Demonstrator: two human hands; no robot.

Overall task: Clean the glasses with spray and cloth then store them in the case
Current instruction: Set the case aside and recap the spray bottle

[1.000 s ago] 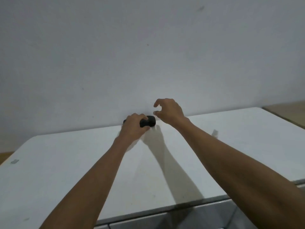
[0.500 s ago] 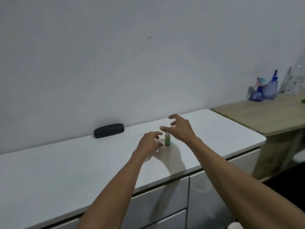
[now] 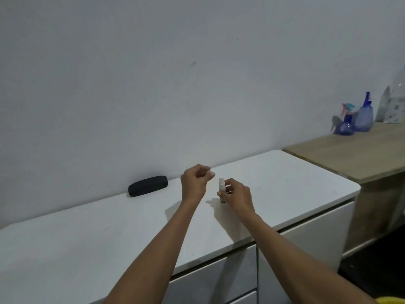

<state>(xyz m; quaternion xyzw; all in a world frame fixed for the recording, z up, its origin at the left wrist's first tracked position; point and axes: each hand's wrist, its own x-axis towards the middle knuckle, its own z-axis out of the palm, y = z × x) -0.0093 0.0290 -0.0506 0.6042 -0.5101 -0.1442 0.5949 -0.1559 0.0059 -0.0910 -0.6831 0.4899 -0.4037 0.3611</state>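
White cabinet top: closed black glasses case near wall.

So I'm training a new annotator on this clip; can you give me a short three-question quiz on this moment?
1. True or false: the black oblong glasses case lies shut on the white cabinet top.
2. Which hand holds the small spray bottle? A) left hand B) right hand
3. Fill in: the two blue spray bottles stand on the ____ table.

Key: 1 true; 2 B; 3 wooden.
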